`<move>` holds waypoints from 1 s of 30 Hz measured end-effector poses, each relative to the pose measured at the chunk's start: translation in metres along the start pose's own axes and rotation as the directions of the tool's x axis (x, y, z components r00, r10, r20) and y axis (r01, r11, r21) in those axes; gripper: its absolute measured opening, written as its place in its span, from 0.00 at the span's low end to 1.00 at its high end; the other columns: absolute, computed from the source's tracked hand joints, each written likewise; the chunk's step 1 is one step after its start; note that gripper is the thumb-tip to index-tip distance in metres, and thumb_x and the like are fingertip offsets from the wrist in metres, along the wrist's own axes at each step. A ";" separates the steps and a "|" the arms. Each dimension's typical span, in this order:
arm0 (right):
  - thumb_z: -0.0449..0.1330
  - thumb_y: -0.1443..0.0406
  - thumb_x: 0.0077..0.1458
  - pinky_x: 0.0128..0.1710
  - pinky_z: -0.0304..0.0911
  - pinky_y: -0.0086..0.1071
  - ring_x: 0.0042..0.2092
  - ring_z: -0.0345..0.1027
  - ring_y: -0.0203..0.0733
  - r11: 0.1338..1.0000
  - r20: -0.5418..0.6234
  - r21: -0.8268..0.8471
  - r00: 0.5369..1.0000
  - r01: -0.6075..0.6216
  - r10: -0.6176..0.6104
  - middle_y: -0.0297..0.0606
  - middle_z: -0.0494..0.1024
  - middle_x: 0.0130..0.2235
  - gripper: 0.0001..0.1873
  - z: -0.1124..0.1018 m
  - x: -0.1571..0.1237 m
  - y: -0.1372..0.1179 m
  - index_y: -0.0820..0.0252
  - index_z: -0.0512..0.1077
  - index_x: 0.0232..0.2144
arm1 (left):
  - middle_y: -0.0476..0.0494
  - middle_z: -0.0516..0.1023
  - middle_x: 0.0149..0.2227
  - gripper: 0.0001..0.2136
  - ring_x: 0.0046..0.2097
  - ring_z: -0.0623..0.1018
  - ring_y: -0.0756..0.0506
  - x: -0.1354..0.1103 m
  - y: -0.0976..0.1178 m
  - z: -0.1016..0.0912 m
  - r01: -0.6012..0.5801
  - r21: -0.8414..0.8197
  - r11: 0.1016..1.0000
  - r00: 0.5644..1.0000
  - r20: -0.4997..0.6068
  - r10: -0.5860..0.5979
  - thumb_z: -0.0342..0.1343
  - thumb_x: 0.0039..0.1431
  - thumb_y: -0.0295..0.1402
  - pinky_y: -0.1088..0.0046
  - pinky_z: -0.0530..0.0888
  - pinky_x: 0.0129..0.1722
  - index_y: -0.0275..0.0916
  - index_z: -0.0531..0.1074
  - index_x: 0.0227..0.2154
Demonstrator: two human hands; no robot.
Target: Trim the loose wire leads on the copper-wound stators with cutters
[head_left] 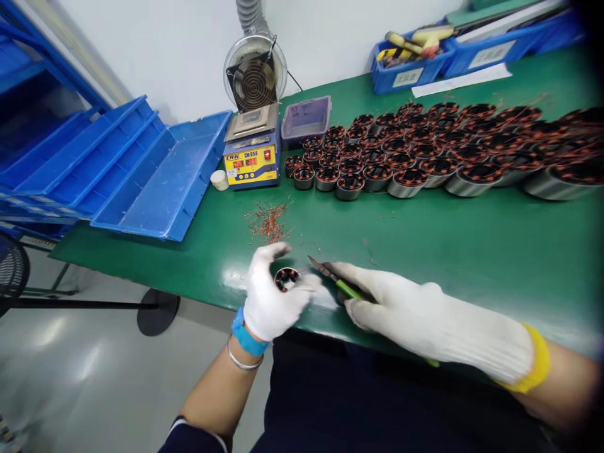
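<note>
My left hand [274,296], in a white glove, curls around a small motor stator [287,270], a metal ring with dark and copper-coloured parts inside. The fingertips on its right side are blurred, and the palm hides part of the ring. Gripped in my gloved right hand [377,292] is a pair of wire cutters [346,288] with green handles. Their metal jaws point left towards the stator, a short way apart from it. Just beyond my left hand lies a pile of copper wire clippings [268,223].
Many similar stators [377,173] stand in rows at the back right. A yellow-blue soldering pot unit [252,167] sits near a fan with a duct [255,82]. Blue trays [160,182] are on the left, a purple bin [306,119] and a blue tool box [408,77] behind.
</note>
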State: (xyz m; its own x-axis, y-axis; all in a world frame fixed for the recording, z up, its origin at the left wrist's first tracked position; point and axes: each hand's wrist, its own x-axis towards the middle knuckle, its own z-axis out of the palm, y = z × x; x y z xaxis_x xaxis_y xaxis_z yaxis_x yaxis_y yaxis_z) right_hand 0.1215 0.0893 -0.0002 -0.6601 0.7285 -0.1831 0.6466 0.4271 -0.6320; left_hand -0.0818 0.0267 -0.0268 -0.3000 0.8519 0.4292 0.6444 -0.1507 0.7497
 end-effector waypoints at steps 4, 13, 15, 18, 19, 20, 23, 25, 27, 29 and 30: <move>0.56 0.62 0.56 0.37 0.67 0.43 0.42 0.73 0.57 0.908 -0.180 -0.420 0.981 -0.004 -0.079 0.52 0.76 0.44 0.28 0.007 -0.003 -0.006 0.60 0.72 0.59 | 0.37 0.74 0.56 0.16 0.55 0.78 0.43 -0.006 -0.017 -0.011 -0.054 -0.316 0.947 0.958 -0.282 -0.040 0.52 0.69 0.41 0.59 0.74 0.57 0.43 0.65 0.56; 0.61 0.59 0.58 0.45 0.62 0.48 0.44 0.69 0.52 0.795 -0.103 -0.447 0.860 0.409 -0.500 0.47 0.74 0.44 0.19 0.033 0.039 -0.068 0.63 0.71 0.49 | 0.34 0.74 0.57 0.17 0.52 0.80 0.42 0.002 -0.016 -0.013 0.094 -0.291 0.952 0.935 -0.302 -0.185 0.51 0.70 0.45 0.60 0.76 0.55 0.40 0.67 0.54; 0.60 0.61 0.58 0.39 0.62 0.42 0.39 0.68 0.48 0.788 -0.110 -0.454 0.852 0.415 -0.512 0.42 0.74 0.39 0.11 0.032 0.034 -0.065 0.60 0.71 0.42 | 0.34 0.74 0.56 0.18 0.52 0.80 0.42 0.004 -0.016 -0.013 0.110 -0.281 0.954 0.929 -0.312 -0.199 0.52 0.69 0.46 0.59 0.76 0.55 0.41 0.67 0.54; 0.60 0.59 0.59 0.38 0.62 0.38 0.40 0.70 0.45 0.846 -0.248 -0.467 0.880 0.256 -0.404 0.38 0.76 0.41 0.12 0.013 0.006 -0.027 0.55 0.73 0.44 | 0.36 0.75 0.55 0.19 0.51 0.80 0.41 0.004 -0.019 -0.014 0.104 -0.314 0.944 0.926 -0.315 -0.207 0.55 0.66 0.47 0.58 0.76 0.56 0.41 0.67 0.52; 0.59 0.59 0.60 0.39 0.62 0.37 0.41 0.70 0.45 0.872 -0.329 -0.470 0.890 0.136 -0.316 0.38 0.77 0.42 0.13 0.001 -0.007 -0.005 0.54 0.74 0.46 | 0.37 0.76 0.54 0.19 0.50 0.81 0.42 0.004 -0.020 -0.014 0.097 -0.321 0.942 0.927 -0.316 -0.203 0.57 0.65 0.47 0.58 0.76 0.56 0.42 0.68 0.52; 0.58 0.61 0.60 0.40 0.62 0.37 0.41 0.71 0.45 0.885 -0.415 -0.466 0.885 -0.005 -0.213 0.40 0.77 0.43 0.13 -0.013 -0.020 0.020 0.55 0.74 0.46 | 0.38 0.76 0.53 0.19 0.49 0.81 0.42 0.004 -0.021 -0.014 0.090 -0.322 0.942 0.927 -0.318 -0.197 0.59 0.64 0.46 0.58 0.76 0.56 0.42 0.68 0.51; 0.54 0.63 0.63 0.41 0.64 0.42 0.43 0.72 0.52 0.842 -0.612 -0.410 0.791 -0.351 0.032 0.52 0.77 0.46 0.18 -0.061 -0.062 0.094 0.66 0.75 0.50 | 0.41 0.77 0.52 0.19 0.49 0.80 0.42 0.003 -0.019 -0.011 0.081 -0.284 0.955 0.934 -0.312 -0.173 0.63 0.60 0.44 0.58 0.75 0.56 0.42 0.70 0.50; 0.54 0.60 0.63 0.47 0.63 0.51 0.48 0.70 0.62 0.772 -0.733 -0.365 0.672 -0.520 0.107 0.62 0.74 0.51 0.23 -0.081 -0.083 0.119 0.73 0.72 0.53 | 0.41 0.78 0.51 0.20 0.48 0.81 0.41 0.003 -0.015 -0.008 0.075 -0.251 0.965 0.941 -0.303 -0.152 0.65 0.57 0.44 0.58 0.76 0.55 0.41 0.71 0.49; 0.56 0.56 0.62 0.52 0.61 0.55 0.52 0.68 0.66 0.764 -0.793 -0.354 0.606 -0.540 0.061 0.65 0.71 0.55 0.30 -0.081 -0.092 0.116 0.76 0.69 0.57 | 0.41 0.78 0.49 0.20 0.46 0.81 0.41 0.004 -0.011 -0.005 0.065 -0.233 0.970 0.945 -0.299 -0.135 0.66 0.56 0.43 0.58 0.77 0.54 0.41 0.71 0.48; 0.58 0.51 0.61 0.50 0.65 0.50 0.49 0.71 0.60 0.850 -0.738 -0.378 0.674 -0.366 -0.038 0.59 0.75 0.52 0.34 -0.060 -0.086 0.086 0.71 0.67 0.60 | 0.41 0.78 0.48 0.21 0.45 0.80 0.42 0.005 -0.008 -0.003 0.075 -0.221 0.972 0.943 -0.301 -0.142 0.66 0.55 0.43 0.57 0.76 0.54 0.41 0.71 0.48; 0.58 0.49 0.61 0.46 0.68 0.46 0.47 0.73 0.56 0.906 -0.620 -0.370 0.781 -0.205 -0.076 0.54 0.76 0.49 0.35 -0.044 -0.078 0.066 0.67 0.65 0.62 | 0.42 0.78 0.48 0.21 0.46 0.80 0.42 0.006 -0.007 -0.003 0.092 -0.211 0.973 0.940 -0.305 -0.155 0.66 0.55 0.44 0.56 0.76 0.56 0.41 0.71 0.48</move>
State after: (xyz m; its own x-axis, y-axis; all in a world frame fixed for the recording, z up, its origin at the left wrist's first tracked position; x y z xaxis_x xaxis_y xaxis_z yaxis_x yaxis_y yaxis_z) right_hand 0.2324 0.0845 0.0052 -0.3280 0.8683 0.3722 0.8627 0.4358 -0.2564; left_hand -0.0901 0.0314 -0.0282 -0.5961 0.6709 0.4410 0.4516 -0.1740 0.8751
